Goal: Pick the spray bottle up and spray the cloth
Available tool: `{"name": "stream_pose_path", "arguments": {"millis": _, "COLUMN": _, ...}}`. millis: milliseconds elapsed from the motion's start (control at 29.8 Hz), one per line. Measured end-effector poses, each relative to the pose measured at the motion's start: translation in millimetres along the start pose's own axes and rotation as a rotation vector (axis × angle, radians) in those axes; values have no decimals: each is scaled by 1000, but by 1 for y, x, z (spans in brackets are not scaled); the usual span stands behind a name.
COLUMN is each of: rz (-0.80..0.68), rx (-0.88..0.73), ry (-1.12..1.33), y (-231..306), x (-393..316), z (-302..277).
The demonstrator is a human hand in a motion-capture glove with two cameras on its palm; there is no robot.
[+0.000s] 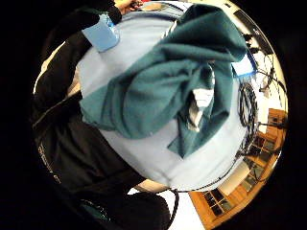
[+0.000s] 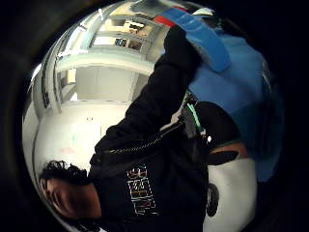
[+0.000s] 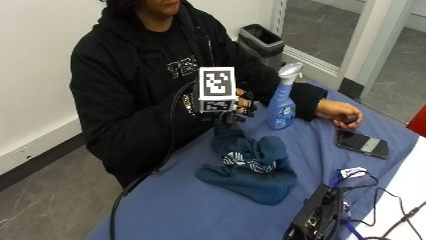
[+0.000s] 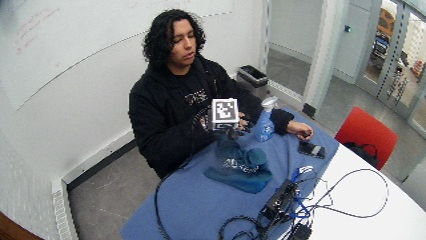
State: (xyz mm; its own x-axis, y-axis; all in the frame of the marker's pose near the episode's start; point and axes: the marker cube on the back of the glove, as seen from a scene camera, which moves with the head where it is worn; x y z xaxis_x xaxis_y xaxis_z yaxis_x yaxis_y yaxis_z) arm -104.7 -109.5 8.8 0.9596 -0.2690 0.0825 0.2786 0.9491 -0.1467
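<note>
The crumpled teal fabric cloth (image 3: 249, 162) lies mid-table on the blue tablecloth (image 3: 200, 210). Above it hovers the gloved right hand (image 3: 234, 111), fingers loosely curled, holding nothing. Beyond, toward the far edge, the blue plastic spray bottle (image 3: 283, 100) stands untouched: nothing done yet.

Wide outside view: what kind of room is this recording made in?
Probably an office or meeting room used for recording: a whiteboard on the wall, glass doors to a corridor, and a table under a blue cover carrying cabled electronics.
</note>
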Motion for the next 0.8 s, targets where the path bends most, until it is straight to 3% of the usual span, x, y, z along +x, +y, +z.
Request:
{"name": "stream_pose_path", "arguments": {"millis": 369, "rz": 62, "rx": 50, "ry": 44, "y": 69, "x": 15, "z": 8}}
{"name": "stream_pose_path", "arguments": {"millis": 805, "rz": 123, "rx": -15, "ry": 23, "y": 86, "x": 27, "z": 26}}
